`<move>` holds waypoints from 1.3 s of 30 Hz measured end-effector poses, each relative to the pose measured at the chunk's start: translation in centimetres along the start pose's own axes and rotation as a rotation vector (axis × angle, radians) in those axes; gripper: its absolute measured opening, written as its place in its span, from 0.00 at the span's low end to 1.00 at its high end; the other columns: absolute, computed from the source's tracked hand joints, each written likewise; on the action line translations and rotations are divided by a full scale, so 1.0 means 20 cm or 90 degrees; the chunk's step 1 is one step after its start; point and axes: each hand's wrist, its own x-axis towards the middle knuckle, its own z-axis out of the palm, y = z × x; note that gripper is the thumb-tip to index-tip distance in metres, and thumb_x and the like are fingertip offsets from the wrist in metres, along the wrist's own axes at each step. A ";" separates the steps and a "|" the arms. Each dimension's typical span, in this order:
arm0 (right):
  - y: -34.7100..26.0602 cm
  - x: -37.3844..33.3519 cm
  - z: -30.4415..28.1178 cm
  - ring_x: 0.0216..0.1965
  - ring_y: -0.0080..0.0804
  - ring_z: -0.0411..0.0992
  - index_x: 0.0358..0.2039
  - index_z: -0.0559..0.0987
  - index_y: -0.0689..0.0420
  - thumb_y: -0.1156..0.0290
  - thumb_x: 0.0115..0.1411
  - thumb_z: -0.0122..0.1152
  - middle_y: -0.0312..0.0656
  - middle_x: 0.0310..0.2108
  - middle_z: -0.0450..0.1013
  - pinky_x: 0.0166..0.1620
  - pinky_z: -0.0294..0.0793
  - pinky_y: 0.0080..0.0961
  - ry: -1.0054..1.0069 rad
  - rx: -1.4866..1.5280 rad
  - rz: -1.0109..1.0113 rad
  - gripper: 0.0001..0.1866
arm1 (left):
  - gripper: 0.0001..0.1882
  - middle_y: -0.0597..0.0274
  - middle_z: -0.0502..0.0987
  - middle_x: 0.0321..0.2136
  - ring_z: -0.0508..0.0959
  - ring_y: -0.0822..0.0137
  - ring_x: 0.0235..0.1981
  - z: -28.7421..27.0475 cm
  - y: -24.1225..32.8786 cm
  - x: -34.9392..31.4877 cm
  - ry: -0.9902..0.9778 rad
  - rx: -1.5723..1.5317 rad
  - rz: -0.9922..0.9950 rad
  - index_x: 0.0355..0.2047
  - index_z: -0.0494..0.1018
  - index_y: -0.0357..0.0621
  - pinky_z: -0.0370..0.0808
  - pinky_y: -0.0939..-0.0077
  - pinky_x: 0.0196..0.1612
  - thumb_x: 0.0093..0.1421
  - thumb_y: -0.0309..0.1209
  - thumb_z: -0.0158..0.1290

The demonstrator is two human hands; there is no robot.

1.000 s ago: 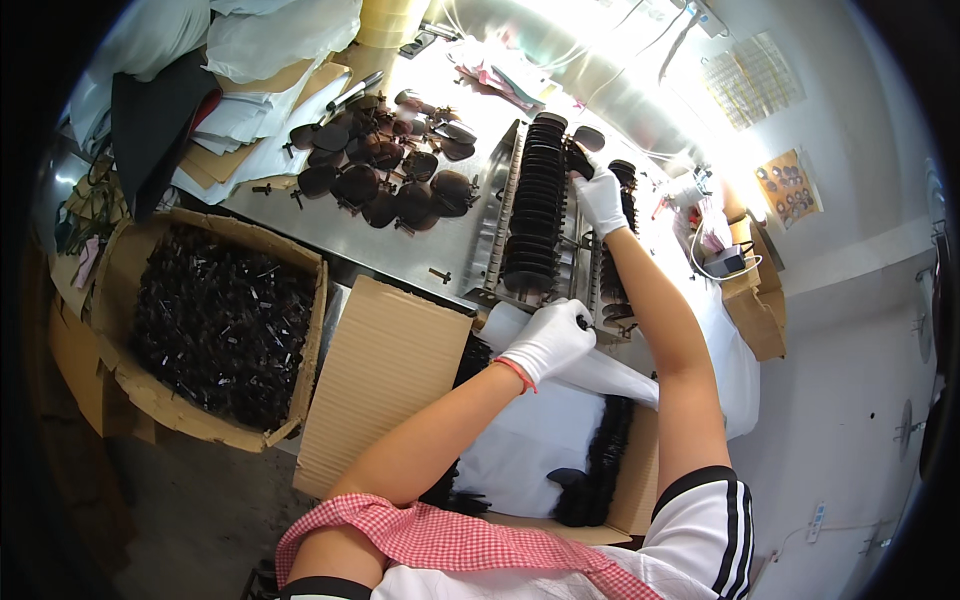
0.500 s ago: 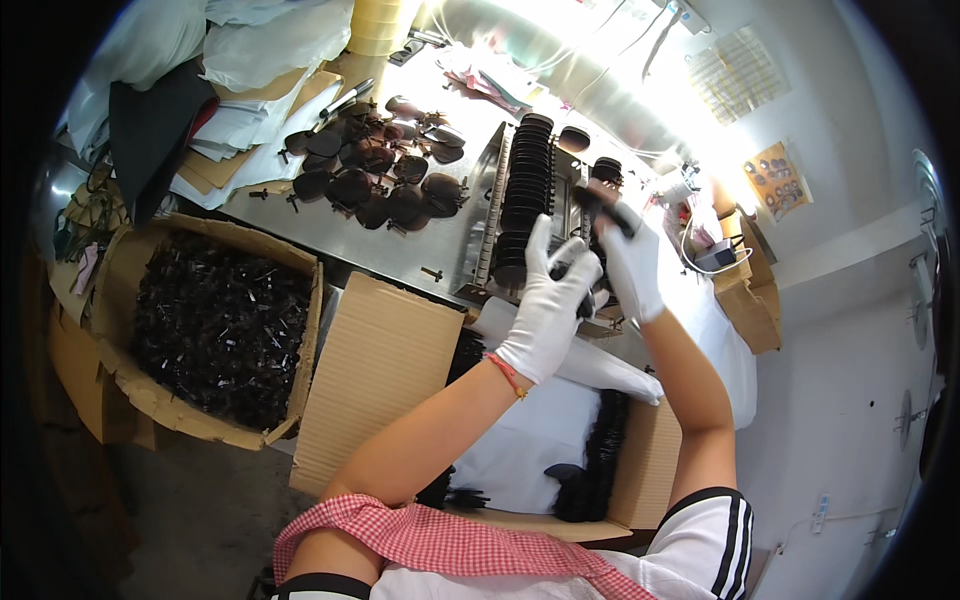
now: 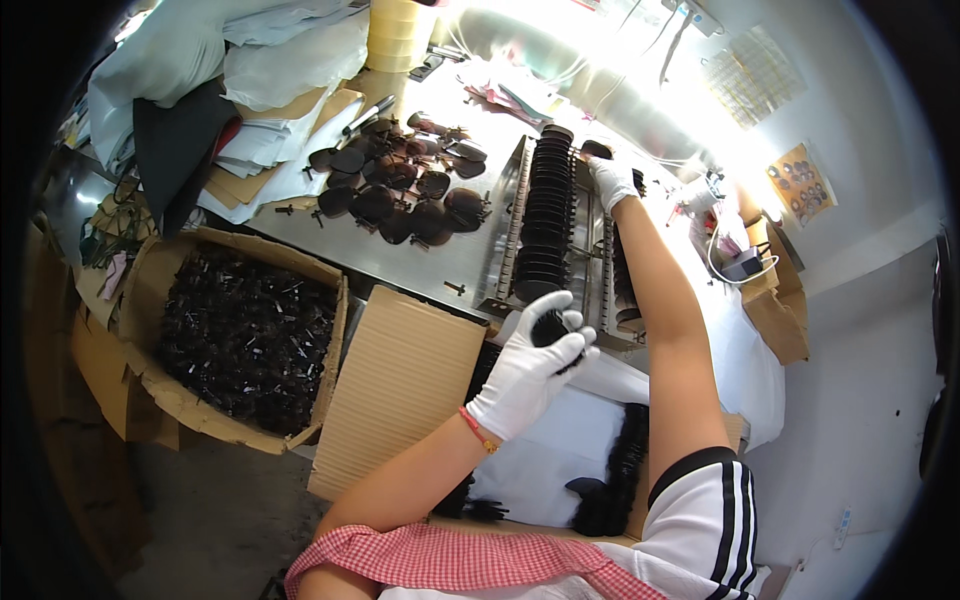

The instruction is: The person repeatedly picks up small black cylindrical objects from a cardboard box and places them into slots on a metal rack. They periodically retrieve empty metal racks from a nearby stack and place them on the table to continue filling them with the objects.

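Note:
My left hand [image 3: 525, 375], in a white glove, is closed around a dark sunglass lens [image 3: 549, 328], possibly several stacked together, just in front of a metal rack [image 3: 515, 215]. A long row of dark lenses [image 3: 547, 215] stands on edge in that rack. My right arm stretches along the rack's right side. At its far end my gloved right hand [image 3: 612, 185] has its fingers closed at the edge of another dark lens [image 3: 597, 150]; the fingertips are partly hidden. A second row of lenses [image 3: 622, 275] is partly covered by my right forearm.
Loose tinted lenses [image 3: 400, 185] lie on the metal table left of the rack. A cardboard box [image 3: 335, 350] full of small dark pieces stands at left. Below my hands is an open carton [image 3: 400, 385] with white sheeting and dark lenses. Papers and a marker [image 3: 370, 115] lie behind.
My right hand has moved away from my left, to the rack's far end and the lens there. My left hand has drawn back toward me, holding the dark lens. The view has shifted slightly.

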 end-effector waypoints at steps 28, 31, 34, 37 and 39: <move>-0.24 -1.99 -0.69 0.49 0.49 0.72 0.55 0.75 0.58 0.42 0.49 0.68 0.52 0.48 0.73 0.54 0.73 0.39 -0.212 -0.546 -0.317 0.41 | 0.19 0.61 0.70 0.54 0.73 0.70 0.51 -0.03 -0.56 -0.04 -0.033 0.103 -0.054 0.60 0.64 0.40 0.76 0.72 0.52 0.72 0.32 0.41; -0.11 -2.14 -0.84 0.44 0.49 0.77 0.51 0.76 0.57 0.59 0.52 0.68 0.53 0.40 0.77 0.50 0.76 0.38 -0.247 -0.489 -0.152 0.27 | 0.28 0.56 0.70 0.54 0.73 0.65 0.52 -0.10 -0.69 -0.08 -0.071 0.245 -0.203 0.64 0.59 0.37 0.71 0.72 0.55 0.63 0.23 0.43; 0.02 -2.27 -0.94 0.39 0.52 0.78 0.51 0.75 0.56 0.66 0.53 0.67 0.53 0.35 0.78 0.46 0.78 0.38 -0.333 -0.477 -0.020 0.24 | 0.36 0.44 0.73 0.52 0.76 0.55 0.50 -0.19 -0.74 -0.15 -0.144 0.861 -0.258 0.65 0.56 0.33 0.72 0.68 0.55 0.55 0.27 0.48; 0.13 -2.35 -0.94 0.35 0.50 0.78 0.50 0.76 0.53 0.68 0.53 0.67 0.49 0.32 0.78 0.41 0.78 0.39 -0.393 -0.573 -0.078 0.23 | 0.45 0.37 0.68 0.59 0.70 0.46 0.60 -0.29 -0.75 -0.19 -0.250 1.213 -0.361 0.67 0.52 0.33 0.70 0.65 0.60 0.51 0.31 0.59; 0.19 -2.39 -0.92 0.38 0.44 0.78 0.43 0.79 0.53 0.71 0.47 0.67 0.45 0.34 0.78 0.40 0.78 0.38 -0.444 -0.633 -0.155 0.19 | 0.45 0.39 0.70 0.54 0.73 0.45 0.54 -0.37 -0.75 -0.20 -0.400 1.402 -0.279 0.65 0.55 0.34 0.72 0.61 0.57 0.49 0.33 0.63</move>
